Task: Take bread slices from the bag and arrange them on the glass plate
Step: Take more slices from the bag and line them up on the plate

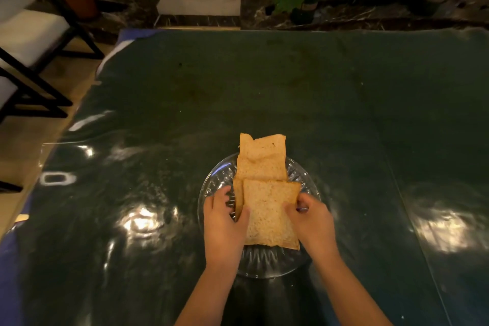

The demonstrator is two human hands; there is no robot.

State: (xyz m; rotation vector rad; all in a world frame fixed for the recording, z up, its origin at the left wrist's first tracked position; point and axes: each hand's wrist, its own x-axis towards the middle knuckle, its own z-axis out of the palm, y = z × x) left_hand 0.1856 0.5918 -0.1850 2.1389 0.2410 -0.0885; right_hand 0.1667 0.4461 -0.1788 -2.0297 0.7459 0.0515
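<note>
On the dark glossy desk [264, 87], near its near edge, a glass plate [219, 180] carries overlapping bread slices [262, 164]. The left hand [225, 222] and right hand [312, 222] grip the nearest slice [270, 214] by its sides.
</note>
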